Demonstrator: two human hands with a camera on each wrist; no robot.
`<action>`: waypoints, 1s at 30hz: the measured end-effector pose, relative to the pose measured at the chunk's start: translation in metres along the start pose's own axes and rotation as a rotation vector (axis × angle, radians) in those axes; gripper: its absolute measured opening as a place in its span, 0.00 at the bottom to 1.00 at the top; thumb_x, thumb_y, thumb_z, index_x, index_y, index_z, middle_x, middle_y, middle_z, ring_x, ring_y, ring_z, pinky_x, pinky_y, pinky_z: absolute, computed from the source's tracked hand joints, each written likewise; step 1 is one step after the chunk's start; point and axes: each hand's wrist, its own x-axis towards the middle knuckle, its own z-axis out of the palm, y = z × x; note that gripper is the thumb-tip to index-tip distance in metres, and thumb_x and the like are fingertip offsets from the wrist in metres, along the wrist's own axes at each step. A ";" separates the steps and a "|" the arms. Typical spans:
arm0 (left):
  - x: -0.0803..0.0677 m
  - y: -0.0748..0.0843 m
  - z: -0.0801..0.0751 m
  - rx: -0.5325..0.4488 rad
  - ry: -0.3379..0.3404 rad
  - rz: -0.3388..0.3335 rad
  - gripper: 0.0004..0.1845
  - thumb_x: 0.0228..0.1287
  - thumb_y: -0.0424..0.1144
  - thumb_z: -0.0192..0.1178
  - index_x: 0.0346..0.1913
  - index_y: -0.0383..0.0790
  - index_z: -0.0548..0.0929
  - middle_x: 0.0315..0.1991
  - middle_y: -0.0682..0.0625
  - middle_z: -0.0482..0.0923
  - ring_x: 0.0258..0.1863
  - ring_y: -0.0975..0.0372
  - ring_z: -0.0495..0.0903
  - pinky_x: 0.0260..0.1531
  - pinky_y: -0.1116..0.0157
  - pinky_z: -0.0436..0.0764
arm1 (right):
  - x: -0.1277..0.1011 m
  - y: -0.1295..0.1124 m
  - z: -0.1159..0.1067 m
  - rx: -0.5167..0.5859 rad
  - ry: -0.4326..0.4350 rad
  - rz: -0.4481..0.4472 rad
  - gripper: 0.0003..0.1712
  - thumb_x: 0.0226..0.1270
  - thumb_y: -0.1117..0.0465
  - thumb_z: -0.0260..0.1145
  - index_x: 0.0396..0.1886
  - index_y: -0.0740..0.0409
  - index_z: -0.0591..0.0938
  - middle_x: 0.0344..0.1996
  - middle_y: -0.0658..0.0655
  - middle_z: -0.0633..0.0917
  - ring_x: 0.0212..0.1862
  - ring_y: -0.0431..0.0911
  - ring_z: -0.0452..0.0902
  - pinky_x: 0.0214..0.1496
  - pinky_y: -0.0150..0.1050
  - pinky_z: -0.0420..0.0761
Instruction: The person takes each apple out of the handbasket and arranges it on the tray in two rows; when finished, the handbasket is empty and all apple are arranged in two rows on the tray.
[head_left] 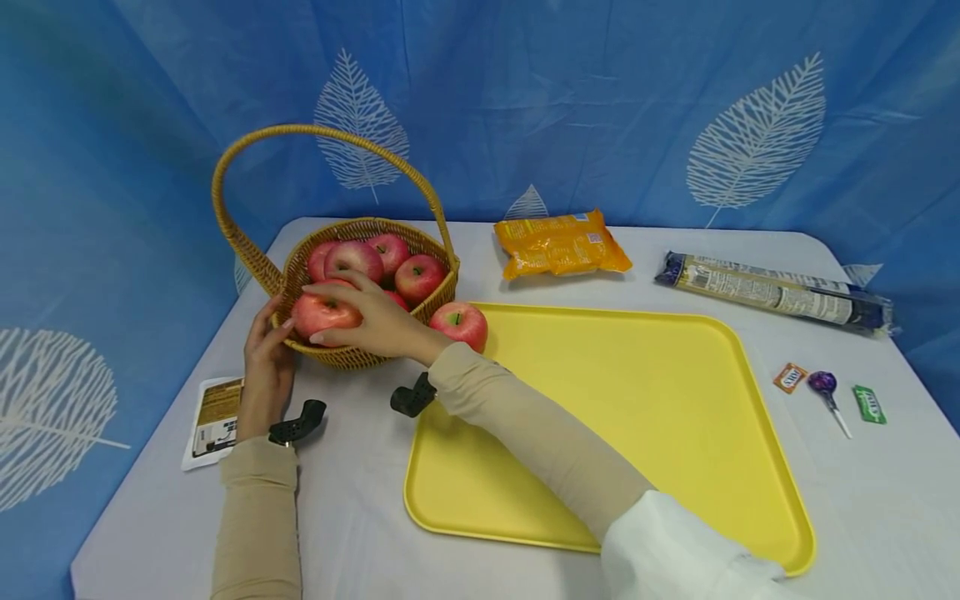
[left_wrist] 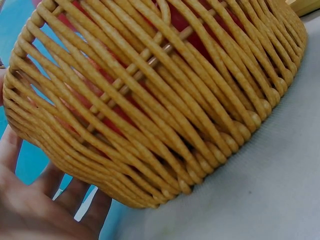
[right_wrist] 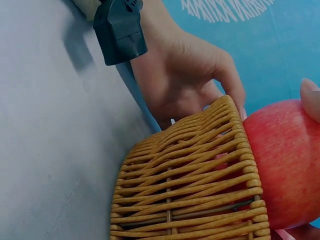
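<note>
Apple (head_left: 324, 313): firm, smooth, fairly heavy; right hand (head_left: 378, 321) cups it whole, left hand (head_left: 264, 367) steadies the basket (head_left: 442, 287).

Print on orange packet (head_left: 561, 243), long wrapper (head_left: 776, 293), sweets and leaflet (head_left: 216, 419), all too small to read

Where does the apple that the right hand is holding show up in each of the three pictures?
Head: the held apple sits left of centre, over the basket's near rim.
Left wrist: only red patches behind the weave; which apple, I cannot tell.
Right wrist: far right edge.
Shared landmark: the wicker basket.
</note>
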 end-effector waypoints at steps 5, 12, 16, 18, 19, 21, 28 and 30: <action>0.001 0.000 0.000 -0.021 -0.004 0.002 0.27 0.61 0.37 0.53 0.64 0.50 0.63 0.70 0.56 0.45 0.69 0.61 0.45 0.70 0.59 0.36 | -0.003 0.000 0.000 0.060 0.032 0.025 0.35 0.56 0.45 0.64 0.64 0.36 0.65 0.69 0.51 0.54 0.70 0.39 0.49 0.65 0.41 0.65; 0.003 -0.002 -0.001 -0.022 -0.001 0.011 0.27 0.60 0.37 0.53 0.64 0.50 0.64 0.70 0.56 0.46 0.69 0.61 0.45 0.70 0.60 0.36 | -0.007 0.001 -0.001 0.126 0.100 0.040 0.33 0.56 0.48 0.65 0.62 0.39 0.68 0.68 0.53 0.57 0.69 0.40 0.50 0.65 0.41 0.65; 0.003 -0.004 -0.001 -0.026 0.000 0.026 0.27 0.60 0.36 0.53 0.63 0.49 0.64 0.69 0.55 0.48 0.69 0.61 0.47 0.70 0.60 0.39 | -0.010 0.002 -0.003 0.151 0.116 0.065 0.32 0.55 0.46 0.66 0.61 0.38 0.69 0.67 0.52 0.59 0.67 0.40 0.52 0.64 0.41 0.66; 0.004 -0.004 -0.001 -0.027 0.000 0.033 0.26 0.61 0.36 0.53 0.63 0.49 0.65 0.68 0.55 0.50 0.68 0.61 0.48 0.70 0.61 0.40 | -0.011 0.002 -0.003 0.160 0.120 0.074 0.32 0.54 0.46 0.66 0.61 0.37 0.69 0.66 0.51 0.60 0.66 0.39 0.53 0.63 0.40 0.66; 0.003 -0.005 -0.001 -0.030 0.002 0.036 0.26 0.61 0.36 0.53 0.63 0.49 0.65 0.68 0.56 0.51 0.68 0.61 0.49 0.70 0.61 0.41 | -0.011 0.002 -0.004 0.162 0.122 0.075 0.33 0.54 0.46 0.66 0.61 0.37 0.69 0.66 0.51 0.60 0.66 0.39 0.53 0.63 0.40 0.67; 0.003 -0.005 -0.001 -0.038 0.001 0.039 0.25 0.61 0.35 0.52 0.63 0.49 0.65 0.67 0.56 0.52 0.68 0.61 0.50 0.70 0.62 0.41 | -0.012 0.000 -0.005 0.170 0.127 0.069 0.33 0.53 0.46 0.67 0.61 0.38 0.70 0.66 0.50 0.62 0.65 0.39 0.54 0.62 0.39 0.67; 0.001 -0.003 -0.003 -0.009 -0.005 0.026 0.26 0.62 0.37 0.51 0.64 0.50 0.64 0.68 0.56 0.49 0.68 0.60 0.48 0.70 0.61 0.40 | -0.016 -0.007 -0.010 0.170 0.129 0.040 0.33 0.52 0.48 0.68 0.60 0.40 0.71 0.63 0.46 0.68 0.66 0.37 0.54 0.61 0.35 0.68; 0.001 -0.004 -0.003 -0.012 -0.007 0.029 0.25 0.62 0.36 0.51 0.64 0.50 0.64 0.68 0.56 0.49 0.68 0.60 0.47 0.70 0.61 0.40 | -0.018 -0.008 -0.012 0.171 0.136 0.031 0.32 0.52 0.48 0.68 0.60 0.40 0.71 0.64 0.46 0.67 0.66 0.38 0.55 0.60 0.36 0.69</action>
